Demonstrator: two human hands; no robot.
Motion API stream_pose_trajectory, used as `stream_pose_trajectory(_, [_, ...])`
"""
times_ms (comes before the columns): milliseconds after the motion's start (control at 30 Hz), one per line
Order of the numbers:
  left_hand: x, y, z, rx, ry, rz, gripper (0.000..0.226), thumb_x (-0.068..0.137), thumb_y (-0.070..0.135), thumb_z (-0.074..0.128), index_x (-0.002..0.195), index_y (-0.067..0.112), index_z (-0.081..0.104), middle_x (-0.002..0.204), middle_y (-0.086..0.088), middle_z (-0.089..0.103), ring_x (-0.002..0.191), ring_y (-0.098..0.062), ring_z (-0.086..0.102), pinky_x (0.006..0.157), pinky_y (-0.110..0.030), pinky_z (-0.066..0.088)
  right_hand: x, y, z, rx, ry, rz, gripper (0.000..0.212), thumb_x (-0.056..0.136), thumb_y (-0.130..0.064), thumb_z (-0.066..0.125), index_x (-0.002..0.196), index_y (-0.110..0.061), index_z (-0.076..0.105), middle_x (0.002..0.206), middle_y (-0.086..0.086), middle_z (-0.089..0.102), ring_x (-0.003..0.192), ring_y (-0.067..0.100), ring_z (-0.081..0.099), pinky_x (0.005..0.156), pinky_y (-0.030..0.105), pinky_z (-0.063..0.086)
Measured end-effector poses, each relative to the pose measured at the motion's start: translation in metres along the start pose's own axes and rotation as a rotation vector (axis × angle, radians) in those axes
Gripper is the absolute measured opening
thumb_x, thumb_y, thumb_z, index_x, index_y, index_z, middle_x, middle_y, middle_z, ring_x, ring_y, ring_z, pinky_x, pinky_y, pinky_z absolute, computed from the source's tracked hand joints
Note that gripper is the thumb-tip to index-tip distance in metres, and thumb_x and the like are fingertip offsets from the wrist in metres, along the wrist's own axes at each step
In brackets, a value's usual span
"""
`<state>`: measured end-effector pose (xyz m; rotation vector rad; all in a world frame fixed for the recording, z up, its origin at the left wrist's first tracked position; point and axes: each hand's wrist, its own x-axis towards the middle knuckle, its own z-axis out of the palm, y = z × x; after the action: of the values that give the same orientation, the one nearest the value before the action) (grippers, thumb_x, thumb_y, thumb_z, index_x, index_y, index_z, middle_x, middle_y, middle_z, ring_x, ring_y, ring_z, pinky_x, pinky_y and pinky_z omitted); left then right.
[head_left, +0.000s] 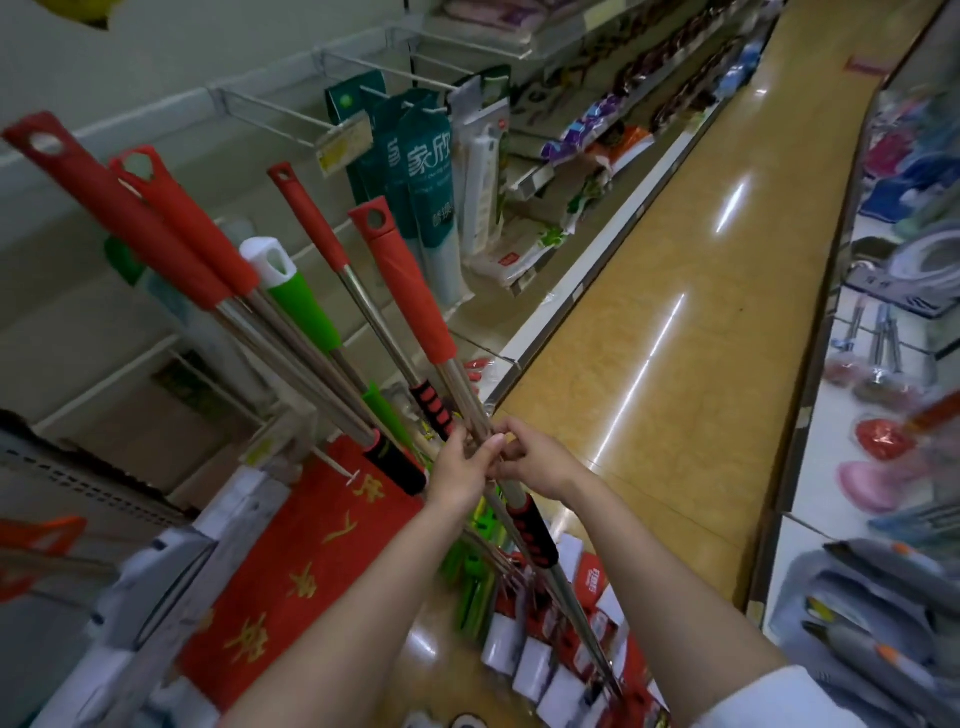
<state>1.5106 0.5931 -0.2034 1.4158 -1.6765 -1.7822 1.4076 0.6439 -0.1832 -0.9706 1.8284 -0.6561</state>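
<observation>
With the left hand (460, 467) and right hand (532, 460) both curled round the steel shaft of the red-handled mop pole (410, 283), which leans among other mop poles (171, 218) beside the shelf (587, 265), the pole is best drawn out along its own length so its neighbours stay put.

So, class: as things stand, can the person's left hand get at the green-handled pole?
Probably yes. The left hand lies on the steel poles close to the green-handled pole, whose lower green section shows bare beside it; red-handled poles crowd its upper grip, so lower down looks easier.
</observation>
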Motion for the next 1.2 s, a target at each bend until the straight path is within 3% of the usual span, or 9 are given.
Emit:
stream_pose_trajectory(167, [-0.042,0.008,0.003,0.044,-0.095,0.068,0.017,0.089,0.029,0.059,0.105,0.028,0.052,0.104,-0.002,0.064,0.090,-0.023,0.066,0.078,-0.042,0.056,-0.042,0.006,-0.005,-0.066,0.048,-0.014,0.027,0.080,-0.014,0.071,0.079,-0.028,0.047,0.108,0.014,0.070,0.103,0.027,0.064,0.093,0.040,0.049])
stream_pose_trajectory(333, [-0.088,-0.002,0.005,0.114,-0.150,0.148,0.026,0.088,0.030,0.060,0.112,0.022,0.052,0.104,-0.003,0.064,0.092,-0.025,0.067,0.075,-0.042,0.059,-0.098,0.009,0.006,-0.113,0.115,-0.004,0.032,0.081,-0.010,0.068,0.071,-0.027,0.043,0.099,0.014,0.069,0.094,0.026,0.063,0.080,0.034,0.048])
stream_pose_trajectory(433, [-0.123,-0.007,0.007,0.149,-0.196,0.219,0.022,0.089,0.029,0.058,0.109,0.022,0.052,0.104,-0.004,0.065,0.087,-0.018,0.066,0.061,-0.027,0.058,-0.138,0.012,0.018,-0.129,0.143,-0.015,0.025,0.084,-0.011,0.065,0.075,-0.021,0.043,0.078,-0.002,0.060,0.076,0.014,0.054,0.061,0.023,0.039])
stream_pose_trajectory(533, [-0.154,-0.007,0.015,0.194,-0.251,0.267,0.021,0.089,0.028,0.059,0.108,0.022,0.050,0.104,-0.005,0.065,0.086,-0.017,0.065,0.058,-0.021,0.055,-0.178,0.019,0.022,-0.121,0.210,0.003,0.020,0.083,-0.013,0.064,0.084,-0.014,0.044,0.073,-0.004,0.054,0.072,0.015,0.050,0.058,0.024,0.036])
stream_pose_trajectory(700, [-0.202,-0.010,0.037,0.252,-0.314,0.337,0.027,0.090,0.031,0.057,0.114,0.022,0.050,0.105,-0.003,0.065,0.085,-0.015,0.063,0.060,-0.020,0.054,-0.230,0.040,0.022,-0.085,0.275,0.031,0.028,0.081,-0.008,0.062,0.071,-0.024,0.041,0.074,-0.002,0.059,0.085,0.026,0.062,0.078,0.041,0.050])
stream_pose_trajectory(867, [-0.236,-0.015,0.049,0.328,-0.302,0.392,0.023,0.089,0.038,0.056,0.109,0.030,0.048,0.098,0.003,0.064,0.095,-0.020,0.065,0.083,-0.042,0.055,-0.268,0.051,0.027,-0.094,0.315,-0.026,0.017,0.082,-0.008,0.063,0.079,-0.014,0.047,0.078,0.006,0.063,0.086,0.028,0.064,0.079,0.042,0.051])
stream_pose_trajectory(967, [-0.263,-0.017,0.059,0.411,-0.259,0.443,0.029,0.091,0.040,0.052,0.114,0.024,0.048,0.094,0.007,0.060,0.092,-0.017,0.064,0.081,-0.036,0.054,-0.293,0.063,0.032,-0.079,0.335,-0.050,0.013,0.083,-0.012,0.063,0.090,-0.006,0.052,0.091,0.016,0.067,0.095,0.033,0.063,0.085,0.044,0.051])
stream_pose_trajectory(1100, [-0.304,-0.025,0.069,0.444,-0.226,0.486,0.034,0.092,0.038,0.050,0.119,0.018,0.044,0.101,0.000,0.063,0.096,-0.020,0.064,0.082,-0.037,0.054,-0.329,0.073,0.041,-0.122,0.327,-0.096,0.016,0.085,-0.012,0.061,0.101,-0.016,0.061,0.096,0.006,0.068,0.095,0.023,0.064,0.087,0.039,0.054])
stream_pose_trajectory(1200, [-0.328,-0.027,0.067,0.505,-0.193,0.552,0.035,0.092,0.040,0.050,0.118,0.019,0.038,0.112,-0.004,0.050,0.098,-0.021,0.056,0.077,-0.030,0.046,-0.350,0.070,0.049,-0.217,0.319,-0.150,0.024,0.085,-0.011,0.060,0.108,-0.017,0.064,0.097,0.007,0.069,0.092,0.022,0.065,0.085,0.038,0.053])
